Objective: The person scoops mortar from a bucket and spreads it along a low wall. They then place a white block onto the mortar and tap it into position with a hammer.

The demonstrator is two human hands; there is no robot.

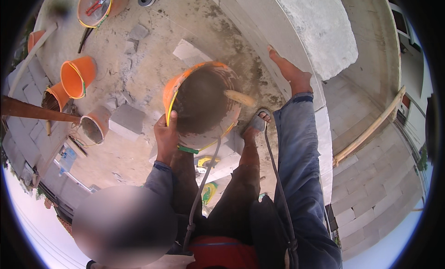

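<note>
My left hand (168, 138) is closed on the near-left rim of an orange bucket (173, 89), with the thumb over the edge. Grey wet mortar (199, 104) fills much of the bucket, and its inner wall is smeared. A wooden tool handle (241, 98) leans out over the right rim; the tool's other end is hidden in the bucket. The bucket's yellow handle with a green grip hangs along its near side. To the right, my right hand (293, 72) lies stretched out against the pale block wall (311, 96), holding nothing that I can see.
Several orange buckets (78, 76) stand at the left, beside a brown pole (39, 109). Grey blocks (126, 120) and rubble lie on the floor. A yellow-handled saw (206, 161) is by my legs. A wooden pole (371, 125) leans beyond the wall. A blurred round shape covers the lower left.
</note>
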